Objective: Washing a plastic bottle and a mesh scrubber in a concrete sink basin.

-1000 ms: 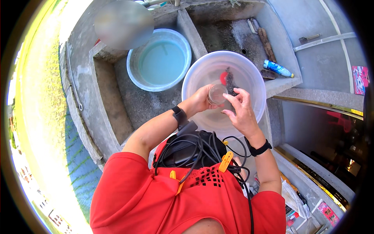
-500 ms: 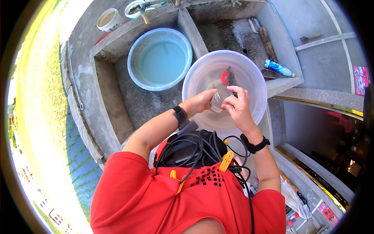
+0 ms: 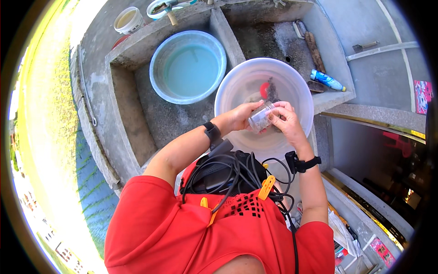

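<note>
A clear jar (image 3: 259,120) lies tilted between my two hands, above the large whitish basin (image 3: 221,98). My left hand (image 3: 242,115) is closed around the jar's left side and base. My right hand (image 3: 288,122) has its fingers bent against the jar's other end, by the rim. Inside the basin, just beyond the jar, are a red round thing (image 3: 264,89) and a dark, clumpy strip (image 3: 272,93) whose kind I cannot make out.
A blue basin (image 3: 157,91) of cloudy water stands in the left concrete sink (image 3: 137,123). In the right sink lie a brush (image 3: 299,29) and a brown stick-like thing (image 3: 315,52). A blue bottle (image 3: 327,80) rests by its edge. White bucket (image 3: 129,21) at far left.
The jar has turned from nearly upright to lying more on its side. My right hand has shifted right and rolled, now touching the jar's rim end.
</note>
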The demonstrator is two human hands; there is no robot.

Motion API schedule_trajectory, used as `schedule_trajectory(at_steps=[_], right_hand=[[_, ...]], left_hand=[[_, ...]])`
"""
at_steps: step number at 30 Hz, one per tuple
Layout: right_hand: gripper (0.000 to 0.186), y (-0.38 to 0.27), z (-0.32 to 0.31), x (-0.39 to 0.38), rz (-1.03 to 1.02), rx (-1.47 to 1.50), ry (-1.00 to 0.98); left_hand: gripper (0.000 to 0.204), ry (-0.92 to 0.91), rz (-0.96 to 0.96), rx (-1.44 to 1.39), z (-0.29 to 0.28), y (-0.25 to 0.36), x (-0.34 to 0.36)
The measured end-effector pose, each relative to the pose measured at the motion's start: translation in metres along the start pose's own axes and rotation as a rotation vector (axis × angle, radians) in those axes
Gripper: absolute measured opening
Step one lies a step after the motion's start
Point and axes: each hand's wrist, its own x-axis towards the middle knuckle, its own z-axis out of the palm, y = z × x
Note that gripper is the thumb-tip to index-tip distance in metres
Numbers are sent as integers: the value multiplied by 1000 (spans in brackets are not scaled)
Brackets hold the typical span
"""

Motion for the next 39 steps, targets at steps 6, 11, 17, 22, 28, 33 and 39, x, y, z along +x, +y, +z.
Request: schedule_trajectory(at_steps=[6, 11, 17, 22, 28, 33, 39], right_hand=[[23, 13, -5, 3, 8, -22, -48], [26, -1, 3, 4, 210, 141, 48], [31, -17, 14, -3, -25, -321, 248], [27, -12, 13, -1, -140, -558, 244], [20, 1, 10, 3, -65, -315, 260], [24, -4, 9, 3, 49, -234, 214], [32, -6, 15, 3, 212, -46, 242]], left_hand=[[48, -184, -127, 8, -3, 3, -2], [48, -125, 70, -56, 9, 4, -7], [45, -179, 69, -110, 3, 5, -6], [42, -91, 67, -28, -5, -5, 6], [44, -35, 47, 5, -7, -7, 11], [55, -110, 62, 187, 5, -1, -5], [57, -20, 104, 344, -1, -5, 1]])
